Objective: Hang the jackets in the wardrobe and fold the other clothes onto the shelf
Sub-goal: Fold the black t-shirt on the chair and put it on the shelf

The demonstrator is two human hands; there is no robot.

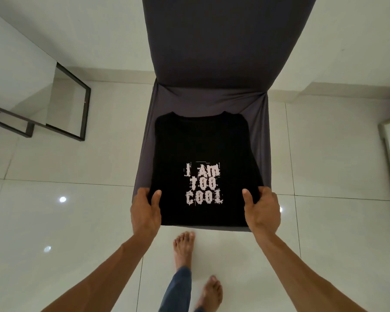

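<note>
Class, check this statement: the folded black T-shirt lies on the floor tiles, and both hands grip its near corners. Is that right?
Not quite. The black T-shirt lies on the seat of the grey-covered chair, not on the floor tiles, as the head view shows. The rest holds: the left hand and the right hand grip its near corners.

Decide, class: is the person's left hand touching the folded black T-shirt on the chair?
Touching. The head view shows the left hand gripping the folded black T-shirt at its near left edge, thumb lying on top.
</note>
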